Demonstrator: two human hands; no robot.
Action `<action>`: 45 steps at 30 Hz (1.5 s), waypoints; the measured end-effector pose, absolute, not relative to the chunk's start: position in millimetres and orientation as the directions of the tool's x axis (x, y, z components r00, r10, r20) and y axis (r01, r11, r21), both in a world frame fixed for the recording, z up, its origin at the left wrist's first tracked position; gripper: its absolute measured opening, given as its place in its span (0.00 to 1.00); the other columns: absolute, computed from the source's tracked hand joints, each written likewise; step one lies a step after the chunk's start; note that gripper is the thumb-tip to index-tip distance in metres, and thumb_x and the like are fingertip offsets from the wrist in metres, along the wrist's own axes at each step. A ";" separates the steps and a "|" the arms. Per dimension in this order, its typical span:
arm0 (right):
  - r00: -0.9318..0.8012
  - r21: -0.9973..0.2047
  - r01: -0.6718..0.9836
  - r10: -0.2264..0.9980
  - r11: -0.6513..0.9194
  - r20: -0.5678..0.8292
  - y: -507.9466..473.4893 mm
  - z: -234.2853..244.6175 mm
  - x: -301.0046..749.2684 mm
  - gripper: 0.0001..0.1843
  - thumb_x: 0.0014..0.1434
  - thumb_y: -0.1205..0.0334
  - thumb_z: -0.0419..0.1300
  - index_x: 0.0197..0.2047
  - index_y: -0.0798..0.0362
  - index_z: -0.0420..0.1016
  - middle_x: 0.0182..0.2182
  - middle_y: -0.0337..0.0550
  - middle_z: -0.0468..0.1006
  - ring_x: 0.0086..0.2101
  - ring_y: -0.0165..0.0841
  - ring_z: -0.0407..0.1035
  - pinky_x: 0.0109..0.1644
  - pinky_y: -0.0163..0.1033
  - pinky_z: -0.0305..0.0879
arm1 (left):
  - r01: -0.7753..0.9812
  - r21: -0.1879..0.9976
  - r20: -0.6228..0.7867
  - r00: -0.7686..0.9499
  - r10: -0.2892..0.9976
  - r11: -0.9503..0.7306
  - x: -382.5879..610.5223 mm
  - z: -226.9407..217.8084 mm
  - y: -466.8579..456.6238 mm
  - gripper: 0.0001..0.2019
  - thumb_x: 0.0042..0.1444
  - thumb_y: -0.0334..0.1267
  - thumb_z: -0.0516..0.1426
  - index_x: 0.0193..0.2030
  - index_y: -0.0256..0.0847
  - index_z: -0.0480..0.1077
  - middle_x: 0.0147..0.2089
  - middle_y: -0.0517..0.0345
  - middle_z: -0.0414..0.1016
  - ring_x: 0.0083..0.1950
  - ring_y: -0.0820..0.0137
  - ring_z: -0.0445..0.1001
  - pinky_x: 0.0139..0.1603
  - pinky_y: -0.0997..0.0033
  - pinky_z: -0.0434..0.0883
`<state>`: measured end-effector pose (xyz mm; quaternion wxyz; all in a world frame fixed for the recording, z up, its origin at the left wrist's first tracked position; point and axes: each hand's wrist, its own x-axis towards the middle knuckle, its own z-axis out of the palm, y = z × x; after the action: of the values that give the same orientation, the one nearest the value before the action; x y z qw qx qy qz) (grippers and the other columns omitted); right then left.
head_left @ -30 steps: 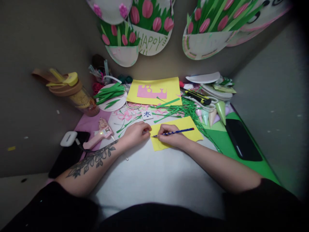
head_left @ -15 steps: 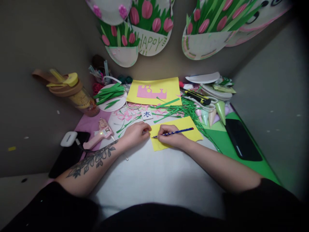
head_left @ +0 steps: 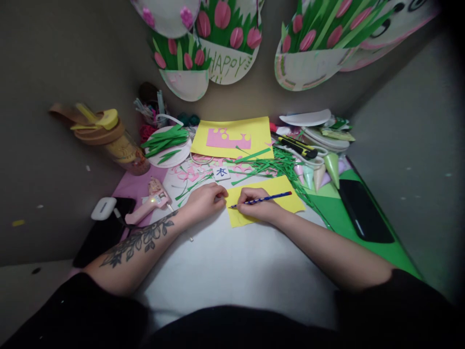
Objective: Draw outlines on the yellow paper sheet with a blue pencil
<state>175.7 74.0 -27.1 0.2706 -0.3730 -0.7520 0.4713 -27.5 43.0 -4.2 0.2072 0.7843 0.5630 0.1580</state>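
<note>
My right hand (head_left: 257, 202) is closed around a dark blue pencil (head_left: 274, 197) with light spots and a red end. The pencil's tip points left, close to the left part of a small yellow sheet of paper (head_left: 286, 191) lying on the white surface. Curled at that sheet's left edge is my left hand (head_left: 206, 201), its fingertips on the paper's margin. Just beyond the hands sits a small white tile (head_left: 221, 173) with a dark blue character on it.
A pink glue gun (head_left: 150, 206) lies left, near a cup (head_left: 119, 140) and a white earphone case (head_left: 103, 208). Behind are green paper strips (head_left: 261, 167), a large yellow sheet (head_left: 236, 126) with a pink cutout, and a cutter (head_left: 298, 147). A black phone (head_left: 365, 213) lies right.
Almost nothing differs. The pencil tip has shifted very slightly, and both hands keep their places.
</note>
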 end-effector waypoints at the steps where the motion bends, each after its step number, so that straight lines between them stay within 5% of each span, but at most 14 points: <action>1: -0.578 -0.908 0.310 0.815 0.280 0.054 74.1 -26.9 175.7 0.04 0.45 0.68 0.58 0.21 0.54 0.68 0.21 0.35 0.70 0.24 0.27 0.62 0.27 0.31 0.57 | 0.819 0.500 0.015 0.316 0.949 -0.281 -27.7 -4.5 43.1 0.12 0.52 0.35 0.53 0.41 0.44 0.73 0.40 0.58 0.75 0.40 0.68 0.72 0.39 0.72 0.67; 37: -0.595 -0.911 0.284 0.800 0.298 0.077 75.9 -32.7 178.0 0.07 0.44 0.68 0.58 0.19 0.54 0.64 0.19 0.34 0.67 0.23 0.26 0.60 0.27 0.31 0.55 | 0.827 0.489 0.007 0.316 0.949 -0.279 -27.6 -4.5 43.2 0.12 0.51 0.36 0.52 0.42 0.44 0.73 0.40 0.58 0.75 0.40 0.68 0.72 0.39 0.72 0.67; 45: -0.454 -0.922 0.310 0.888 0.233 0.071 73.8 -31.3 175.2 0.06 0.47 0.63 0.59 0.22 0.53 0.66 0.20 0.34 0.67 0.23 0.26 0.59 0.26 0.32 0.54 | 0.825 0.502 -0.008 0.305 0.952 -0.260 -26.6 -1.8 43.0 0.12 0.52 0.36 0.52 0.41 0.44 0.74 0.40 0.58 0.75 0.40 0.68 0.72 0.39 0.72 0.68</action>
<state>175.2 73.8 -31.3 0.3152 -0.4166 -0.7191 0.4582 -26.6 43.0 -1.8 0.2123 0.7795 0.5700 0.1499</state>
